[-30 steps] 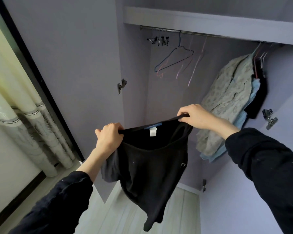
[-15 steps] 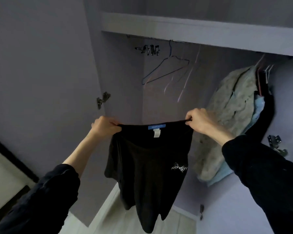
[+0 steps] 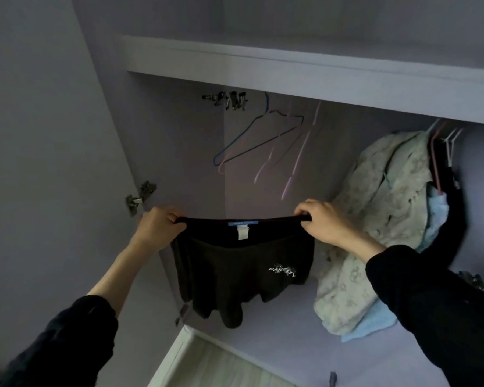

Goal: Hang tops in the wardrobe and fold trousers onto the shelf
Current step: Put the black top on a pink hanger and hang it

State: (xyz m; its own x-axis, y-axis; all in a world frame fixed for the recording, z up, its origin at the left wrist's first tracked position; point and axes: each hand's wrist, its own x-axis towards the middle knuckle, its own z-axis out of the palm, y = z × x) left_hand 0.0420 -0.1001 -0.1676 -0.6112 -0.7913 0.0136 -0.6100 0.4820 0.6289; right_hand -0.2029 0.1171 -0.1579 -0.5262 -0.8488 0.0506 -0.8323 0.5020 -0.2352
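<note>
We've got our left hand (image 3: pixel 158 229) and right hand (image 3: pixel 323 223) gripping the soft black top (image 3: pixel 235 270), bare hangers (image 3: pixel 263 141) at 12 o'clock.

This is a home, most likely a bedroom, seen from in front of an open built-in wardrobe (image 3: pixel 173 152); its lilac panels fill most of the frame; a pale shelf (image 3: pixel 305 71) runs across the upper part, and under it, at upper centre, empty wire hangers (image 3: pixel 259 138) in blue and pink dangle beside a cluster of metal clips (image 3: pixel 229 100); at the right of the frame several garments (image 3: pixel 380 219) hang bunched together, a pale patterned one in front of a light blue and a black one; metal door hinges (image 3: pixel 140 195) show at centre left; pale floorboards (image 3: pixel 213 367) appear at the bottom centre.
</note>
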